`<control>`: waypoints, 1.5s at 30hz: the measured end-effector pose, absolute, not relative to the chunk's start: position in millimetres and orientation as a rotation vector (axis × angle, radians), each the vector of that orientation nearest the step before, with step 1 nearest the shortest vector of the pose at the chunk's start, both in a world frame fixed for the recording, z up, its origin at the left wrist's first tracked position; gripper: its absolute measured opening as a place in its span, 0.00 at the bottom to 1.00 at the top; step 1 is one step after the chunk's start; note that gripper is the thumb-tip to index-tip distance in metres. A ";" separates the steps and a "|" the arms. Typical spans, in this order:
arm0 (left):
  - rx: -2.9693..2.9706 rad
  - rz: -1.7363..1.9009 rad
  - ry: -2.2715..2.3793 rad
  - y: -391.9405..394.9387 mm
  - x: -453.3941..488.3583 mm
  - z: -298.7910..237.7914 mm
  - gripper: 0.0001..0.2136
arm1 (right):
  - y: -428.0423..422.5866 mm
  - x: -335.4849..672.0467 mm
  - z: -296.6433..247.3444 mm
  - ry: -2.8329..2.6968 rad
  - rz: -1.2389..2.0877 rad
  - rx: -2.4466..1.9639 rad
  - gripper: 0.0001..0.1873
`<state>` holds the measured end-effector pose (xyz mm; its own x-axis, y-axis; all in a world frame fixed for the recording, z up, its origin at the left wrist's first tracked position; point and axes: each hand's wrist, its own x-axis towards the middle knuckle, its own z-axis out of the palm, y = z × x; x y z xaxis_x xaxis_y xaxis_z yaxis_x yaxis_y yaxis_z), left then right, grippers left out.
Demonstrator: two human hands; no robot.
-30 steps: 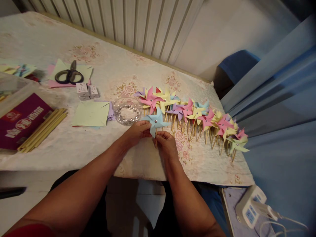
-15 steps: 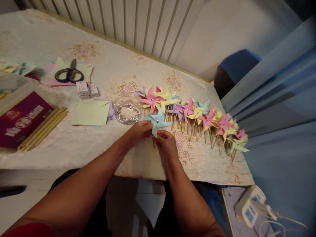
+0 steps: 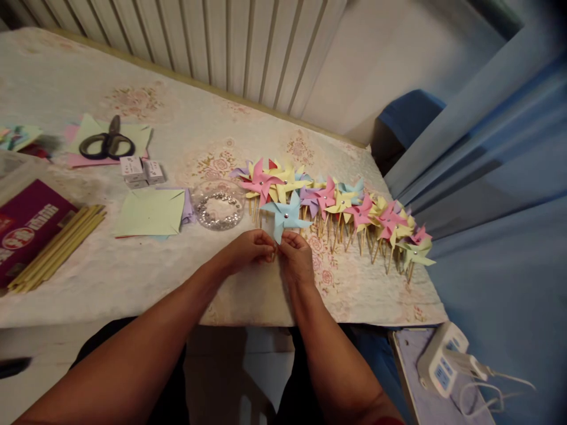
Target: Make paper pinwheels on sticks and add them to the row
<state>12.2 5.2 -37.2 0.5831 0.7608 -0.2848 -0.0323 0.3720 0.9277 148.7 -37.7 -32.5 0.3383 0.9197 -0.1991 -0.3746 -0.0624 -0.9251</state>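
Note:
A light blue paper pinwheel with a small silver centre stands upright between my hands, over the table's front part. My right hand pinches it just below the paper blades. With fingers closed, my left hand is at the stick on the other side; most of the stick is hidden by the fingers. Behind and to the right, a long row of finished pinwheels in pink, yellow, purple, blue and green leans on wooden sticks. A clear round dish of small shiny metal pieces lies left of the blue pinwheel.
Stacked cut paper squares lie left of the dish. Beyond them are small white boxes and black-handled scissors on more paper. Bundled sticks rest by a purple box. A white power strip sits beyond the table's right corner.
My left hand has come down from the blue pinwheel's blade to its stick. The right hand stays below the blades. The view has shifted, so the table items appear farther left.

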 end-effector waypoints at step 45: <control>1.171 0.699 0.950 5.2 13.2 -36.3 0.10 | -43.6 146.3 -23.3 -0.881 0.999 -1.559 0.07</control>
<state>13.2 5.2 -36.3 0.4504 0.8583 -0.2459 0.0208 0.2653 0.9639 146.3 -43.6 -23.3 0.3837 0.9095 -0.1600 0.0450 -0.1914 -0.9805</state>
